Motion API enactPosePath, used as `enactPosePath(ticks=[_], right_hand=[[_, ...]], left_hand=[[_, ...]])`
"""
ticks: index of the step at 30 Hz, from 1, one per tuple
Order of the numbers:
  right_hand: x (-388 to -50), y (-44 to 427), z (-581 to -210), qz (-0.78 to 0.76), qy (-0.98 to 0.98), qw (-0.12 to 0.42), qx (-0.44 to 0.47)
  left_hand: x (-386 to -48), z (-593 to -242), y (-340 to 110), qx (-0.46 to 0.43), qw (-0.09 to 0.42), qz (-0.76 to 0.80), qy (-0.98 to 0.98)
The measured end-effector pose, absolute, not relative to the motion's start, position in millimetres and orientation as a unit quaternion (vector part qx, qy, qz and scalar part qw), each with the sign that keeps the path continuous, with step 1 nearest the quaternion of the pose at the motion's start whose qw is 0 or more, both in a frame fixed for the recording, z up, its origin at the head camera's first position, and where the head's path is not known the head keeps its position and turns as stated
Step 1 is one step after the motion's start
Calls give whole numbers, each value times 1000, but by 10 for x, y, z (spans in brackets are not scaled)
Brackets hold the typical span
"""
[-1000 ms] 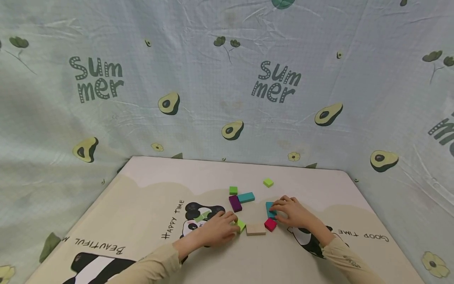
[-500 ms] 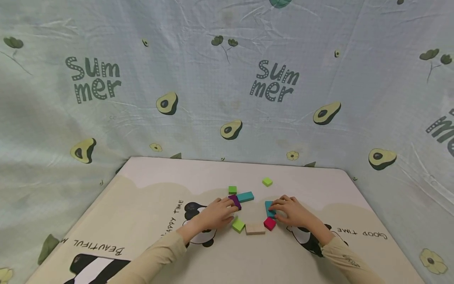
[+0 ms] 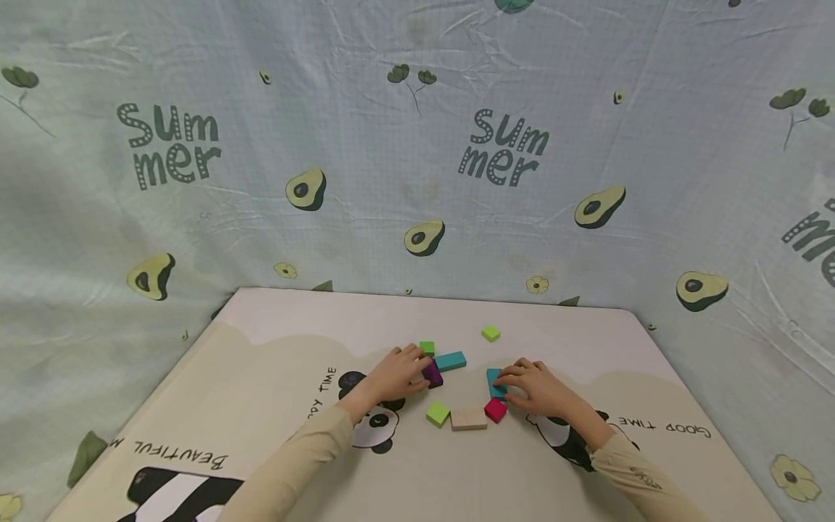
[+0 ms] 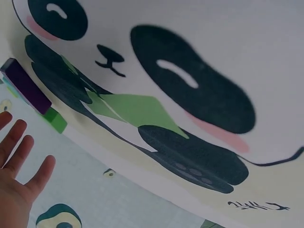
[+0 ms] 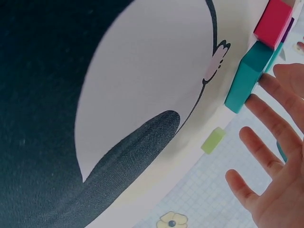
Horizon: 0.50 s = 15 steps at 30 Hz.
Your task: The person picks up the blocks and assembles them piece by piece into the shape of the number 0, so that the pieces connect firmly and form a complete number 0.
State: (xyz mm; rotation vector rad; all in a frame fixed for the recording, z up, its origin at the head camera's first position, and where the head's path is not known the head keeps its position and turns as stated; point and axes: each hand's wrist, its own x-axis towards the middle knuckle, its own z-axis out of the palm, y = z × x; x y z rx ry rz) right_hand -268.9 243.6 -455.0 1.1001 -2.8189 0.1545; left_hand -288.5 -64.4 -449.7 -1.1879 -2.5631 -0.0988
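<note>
My left hand [image 3: 398, 377] is at the purple block [image 3: 433, 375], fingertips over its far left end and thumb by its near side. In the left wrist view, these fingers look spread and nearly straight beside the purple block [image 4: 26, 85]; contact is unclear. On the right, my right hand [image 3: 541, 391] touches a teal block [image 3: 494, 383] with its fingertips. The right wrist view has two straight fingers against the teal block [image 5: 248, 76], with the thumb partly cut off. A red block [image 3: 496, 410] sits at that block's near end.
Beside the red block lie a plain wooden block [image 3: 469, 418] and a lime block [image 3: 438, 414]. Another teal block [image 3: 451, 362] adjoins the purple one, with a green block [image 3: 427, 348] behind. Farther back is a lime block [image 3: 491, 333]. A printed curtain [image 3: 365, 145] hangs behind the table [image 3: 554, 333].
My left hand has left the near lime block and moved forward to the purple block. My right hand stays at the teal block. The head view has shifted slightly.
</note>
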Motion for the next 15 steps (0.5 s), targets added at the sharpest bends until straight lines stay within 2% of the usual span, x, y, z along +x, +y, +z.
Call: enactPosePath(ticks=[6, 15], right_hand=[[-2675, 2425, -4538, 54, -929, 54, 363], [-2680, 2431, -4541, 51, -930, 50, 361]], left_hand=[[-2951, -4541, -617, -385, 127, -19, -914], [-2994, -4591, -577, -371, 122, -5, -921]])
